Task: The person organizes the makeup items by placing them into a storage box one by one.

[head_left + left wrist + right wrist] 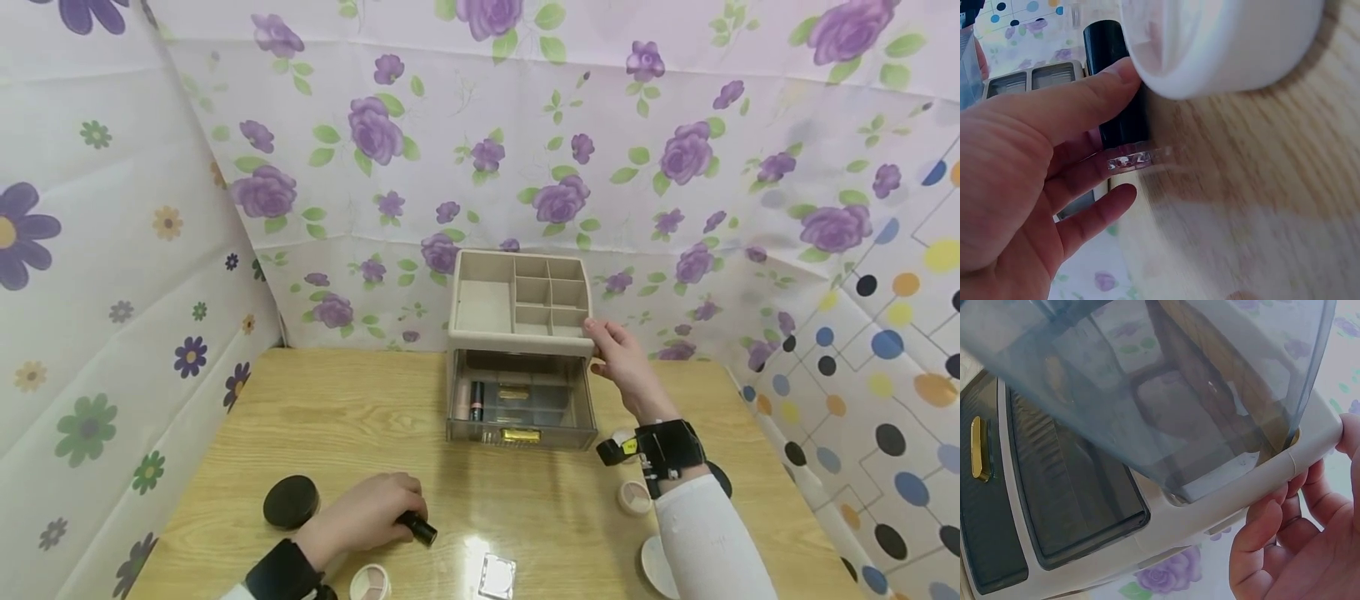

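Note:
My left hand (369,510) pinches a glossy black tube (417,528) low over the tabletop. In the left wrist view, the thumb lies along the black tube (1105,53), and a clear band with a shiny strip shows beside the fingers. My right hand (624,367) grips the right side edge of a cream cosmetics organizer (521,342), thumb on the rim and fingers curled below it. The organizer's clear top drawer (558,408) is pulled out. Inside it, at the left, stand a dark tube (477,402) and a pale pink tube (462,402).
A round black compact (291,502) lies left of my left hand. Near the front are a white round pot (371,582) and a square silver-edged case (497,576). Another small pot (634,497) and a white disc (658,567) lie by my right forearm. Floral cloth (465,167) hangs behind.

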{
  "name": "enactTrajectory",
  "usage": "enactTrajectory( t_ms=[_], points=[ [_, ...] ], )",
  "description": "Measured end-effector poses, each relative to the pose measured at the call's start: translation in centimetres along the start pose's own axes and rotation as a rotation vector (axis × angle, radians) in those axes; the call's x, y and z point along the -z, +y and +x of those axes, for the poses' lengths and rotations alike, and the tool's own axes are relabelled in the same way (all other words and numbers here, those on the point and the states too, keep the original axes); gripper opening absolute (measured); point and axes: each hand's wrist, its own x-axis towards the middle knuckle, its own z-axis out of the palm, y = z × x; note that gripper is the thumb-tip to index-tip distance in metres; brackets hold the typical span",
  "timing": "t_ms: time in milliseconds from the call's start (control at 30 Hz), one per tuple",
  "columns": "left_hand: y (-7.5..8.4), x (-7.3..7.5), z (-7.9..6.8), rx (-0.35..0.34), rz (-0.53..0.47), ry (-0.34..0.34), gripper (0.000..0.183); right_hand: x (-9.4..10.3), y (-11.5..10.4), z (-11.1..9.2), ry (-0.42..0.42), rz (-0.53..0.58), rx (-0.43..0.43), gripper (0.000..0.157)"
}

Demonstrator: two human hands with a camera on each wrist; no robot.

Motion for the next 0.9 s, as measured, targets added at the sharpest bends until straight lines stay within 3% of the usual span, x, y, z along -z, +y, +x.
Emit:
enactTrajectory(
  t_ms=[300,667,900],
  points=[
    [0.3,0.3,-0.1,0.051,-0.050,0.005,0.019,0.1,-0.1,-0.3,-0.010,-0.003,0.014,0.049],
    [0.1,0.9,0.1,0.125,-0.119,0.119,0.019,-0.1,-0.4,-0.2,-0.002,-0.008,0.001,0.050],
    [-0.1,1.7,-0.2,0.139,-0.150,0.176,0.040,-0.1,-0.2,-0.2,-0.010,-0.008,0.000,0.051]
  ],
)
